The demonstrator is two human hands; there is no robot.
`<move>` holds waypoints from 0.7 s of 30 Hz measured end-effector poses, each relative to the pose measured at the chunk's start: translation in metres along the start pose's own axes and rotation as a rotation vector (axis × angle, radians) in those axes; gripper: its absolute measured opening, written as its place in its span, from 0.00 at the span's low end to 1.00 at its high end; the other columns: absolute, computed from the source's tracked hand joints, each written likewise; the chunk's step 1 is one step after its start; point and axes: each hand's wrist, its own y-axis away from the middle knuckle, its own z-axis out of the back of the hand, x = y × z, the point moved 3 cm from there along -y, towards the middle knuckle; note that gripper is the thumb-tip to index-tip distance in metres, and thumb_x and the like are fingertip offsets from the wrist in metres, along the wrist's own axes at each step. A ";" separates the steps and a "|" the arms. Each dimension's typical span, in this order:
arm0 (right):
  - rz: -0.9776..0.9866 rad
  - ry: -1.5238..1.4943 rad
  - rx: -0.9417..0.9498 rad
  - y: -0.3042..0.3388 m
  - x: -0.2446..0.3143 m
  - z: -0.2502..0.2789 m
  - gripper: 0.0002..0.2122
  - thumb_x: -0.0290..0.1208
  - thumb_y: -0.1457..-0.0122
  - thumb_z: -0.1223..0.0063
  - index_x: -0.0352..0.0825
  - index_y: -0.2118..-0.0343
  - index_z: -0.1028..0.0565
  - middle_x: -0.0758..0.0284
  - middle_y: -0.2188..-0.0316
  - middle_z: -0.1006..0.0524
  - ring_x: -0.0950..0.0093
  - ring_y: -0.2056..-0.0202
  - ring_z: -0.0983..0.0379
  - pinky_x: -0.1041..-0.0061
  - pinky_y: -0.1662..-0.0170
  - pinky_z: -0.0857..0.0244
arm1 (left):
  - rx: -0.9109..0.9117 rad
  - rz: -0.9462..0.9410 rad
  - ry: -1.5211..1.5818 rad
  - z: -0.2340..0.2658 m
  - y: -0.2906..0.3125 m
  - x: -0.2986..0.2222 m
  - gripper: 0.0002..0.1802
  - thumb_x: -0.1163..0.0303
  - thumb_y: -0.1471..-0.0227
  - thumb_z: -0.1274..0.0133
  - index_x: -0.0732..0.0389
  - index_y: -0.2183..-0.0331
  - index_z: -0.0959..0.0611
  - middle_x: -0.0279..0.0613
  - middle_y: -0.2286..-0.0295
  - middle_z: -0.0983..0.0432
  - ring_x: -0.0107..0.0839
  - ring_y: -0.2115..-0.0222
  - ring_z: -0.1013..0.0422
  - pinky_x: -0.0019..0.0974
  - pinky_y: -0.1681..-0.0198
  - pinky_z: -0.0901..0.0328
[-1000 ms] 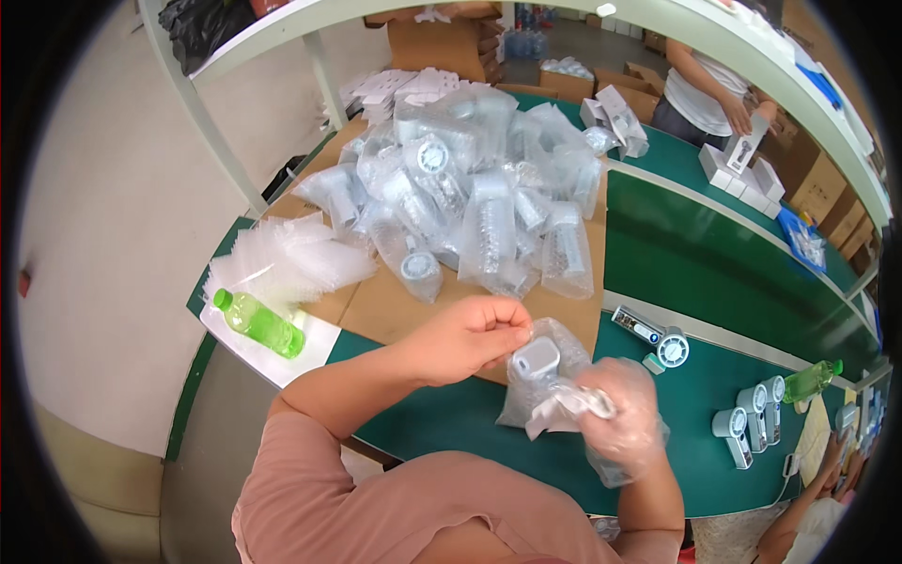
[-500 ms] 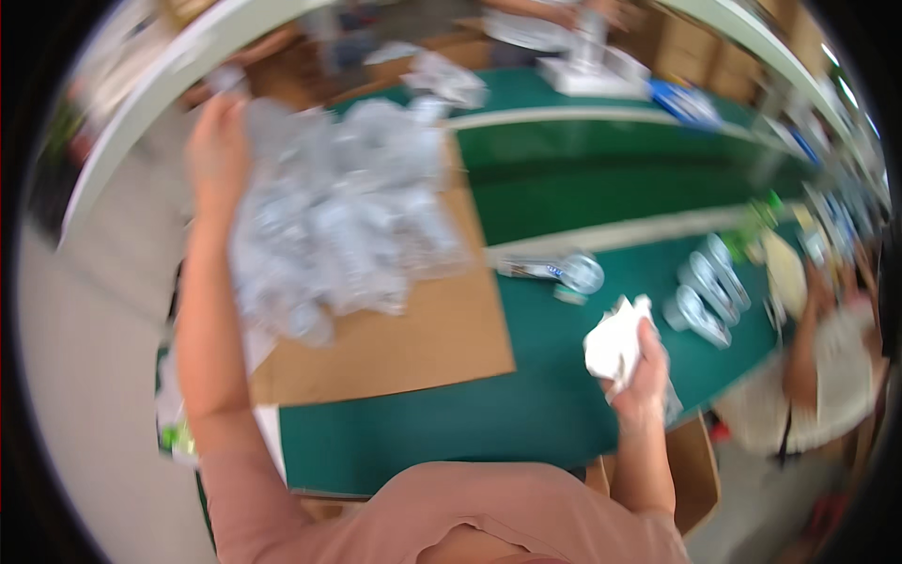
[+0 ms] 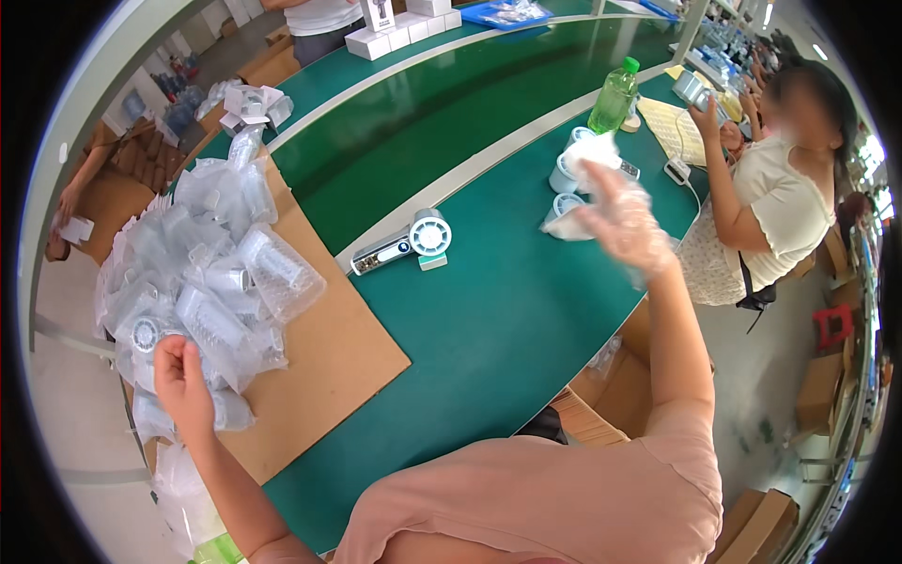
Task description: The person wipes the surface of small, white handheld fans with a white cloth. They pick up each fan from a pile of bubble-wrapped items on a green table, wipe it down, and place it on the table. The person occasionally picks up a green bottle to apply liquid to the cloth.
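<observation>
I had the left hand (image 3: 181,381) stretched out low to the pile of bagged fans (image 3: 202,291) on the cardboard sheet (image 3: 324,362), fingers pinching one bag's edge. The right hand (image 3: 622,224), gloved in thin plastic, was flung forward over the green desk (image 3: 489,310), fingers spread, gripping nothing, beside the white fans (image 3: 568,193).

The left hand (image 3: 183,381) grips a bagged fan (image 3: 202,324) on the pile while the gloved right hand (image 3: 625,226) reaches over white fans (image 3: 568,174).
</observation>
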 end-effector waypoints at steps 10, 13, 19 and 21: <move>-0.250 -0.325 -0.083 -0.006 0.000 -0.053 0.18 0.41 0.52 0.38 0.37 0.61 0.27 0.60 0.66 0.25 0.64 0.65 0.26 0.67 0.62 0.31 | 0.467 0.136 0.111 -0.068 0.085 -0.034 0.04 0.77 0.47 0.50 0.64 0.66 0.25 0.33 0.71 0.30 0.20 0.71 0.35 0.25 0.66 0.39; -0.330 -1.392 -0.257 -0.016 0.067 -0.068 0.13 0.42 0.43 0.47 0.37 0.61 0.27 0.69 0.66 0.25 0.77 0.63 0.28 0.74 0.58 0.32 | 0.640 0.364 0.501 -0.105 0.106 -0.046 0.11 0.72 0.46 0.48 0.64 0.60 0.26 0.37 0.68 0.27 0.25 0.67 0.31 0.28 0.61 0.36; -0.714 -2.231 0.109 -0.011 0.186 -0.131 0.16 0.41 0.42 0.51 0.30 0.65 0.27 0.63 0.69 0.25 0.71 0.67 0.27 0.73 0.62 0.29 | 1.136 0.586 1.294 -0.193 0.129 -0.073 0.43 0.41 0.51 0.46 0.71 0.51 0.32 0.48 0.67 0.26 0.32 0.70 0.28 0.30 0.67 0.33; -0.760 -2.126 0.159 -0.006 0.198 -0.146 0.12 0.38 0.42 0.52 0.32 0.66 0.26 0.63 0.67 0.24 0.71 0.67 0.26 0.72 0.61 0.30 | 1.168 0.564 1.372 -0.184 0.139 -0.059 0.41 0.41 0.52 0.44 0.70 0.52 0.31 0.44 0.72 0.27 0.27 0.77 0.30 0.26 0.75 0.36</move>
